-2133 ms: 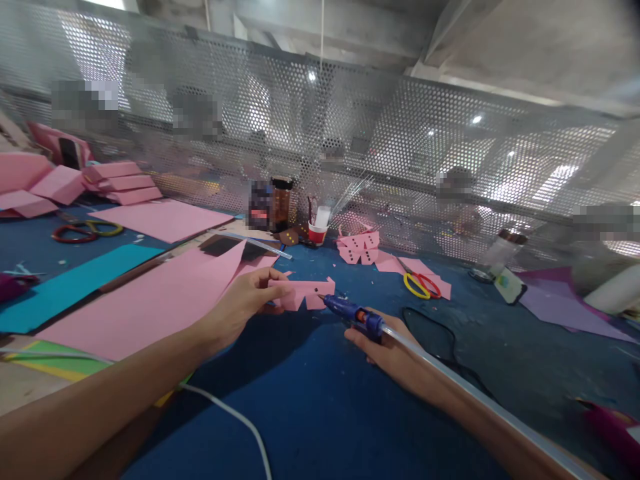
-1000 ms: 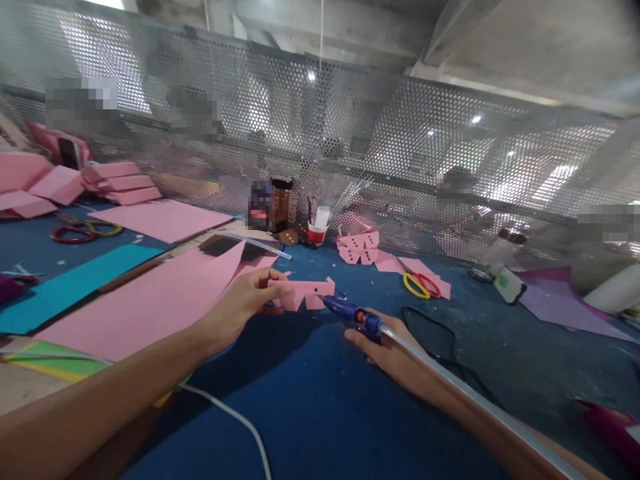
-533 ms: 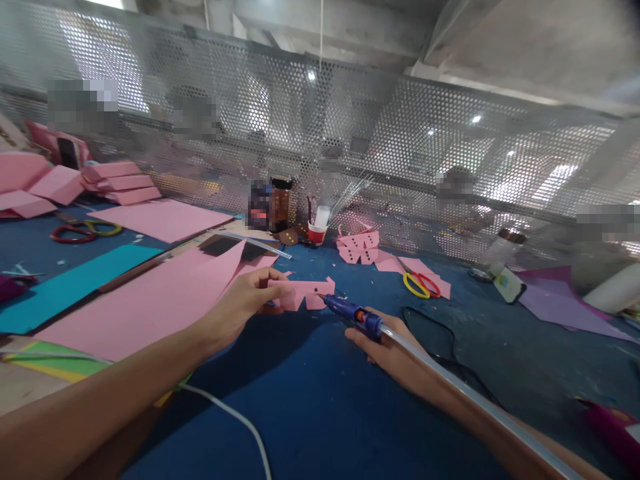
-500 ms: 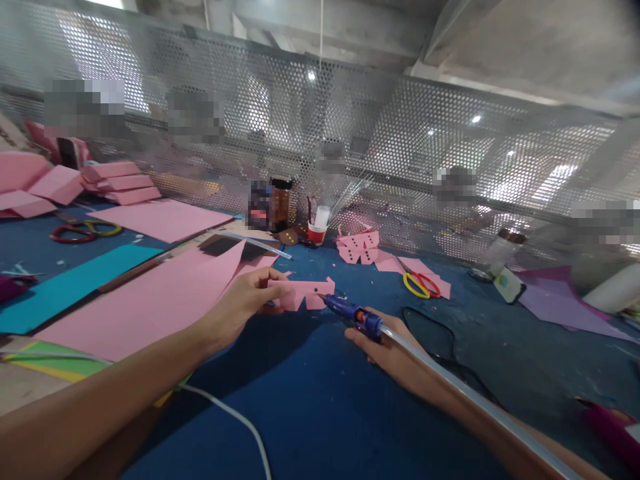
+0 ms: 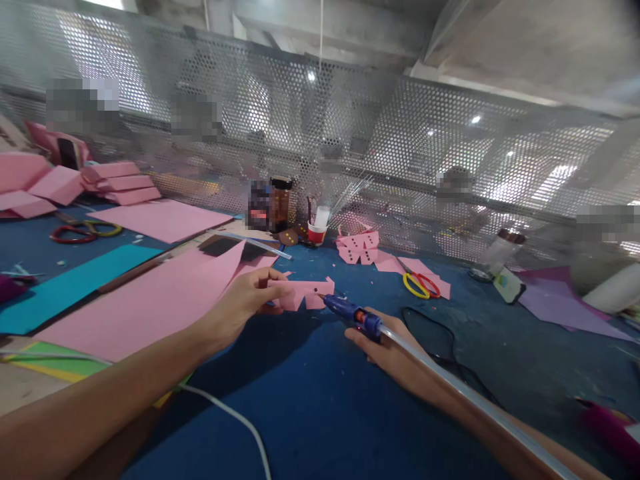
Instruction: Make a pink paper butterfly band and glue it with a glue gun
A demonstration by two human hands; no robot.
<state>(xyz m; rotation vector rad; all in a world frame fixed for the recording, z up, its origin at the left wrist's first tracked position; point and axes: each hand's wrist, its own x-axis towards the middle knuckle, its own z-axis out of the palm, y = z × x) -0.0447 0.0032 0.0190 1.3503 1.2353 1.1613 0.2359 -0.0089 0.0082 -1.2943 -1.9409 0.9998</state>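
Observation:
A small folded pink paper piece (image 5: 305, 294) with a dark dot near its right end is pinched between the fingers of my left hand (image 5: 250, 293). My right hand (image 5: 393, 340) is wrapped round a blue glue gun (image 5: 353, 315) with a long clear glue stick (image 5: 450, 380) running out of its back. The gun's tip is at the right part of the pink piece; whether it touches cannot be made out. Beyond my hands sit other pink paper shapes with dark dots (image 5: 359, 248).
Red and yellow scissors (image 5: 421, 285) lie right of centre, near a black cable (image 5: 453, 333). Large pink sheets (image 5: 150, 300) and a teal strip (image 5: 75, 287) cover the left. A red and white cup (image 5: 317, 230) stands before a perforated metal screen (image 5: 390, 147).

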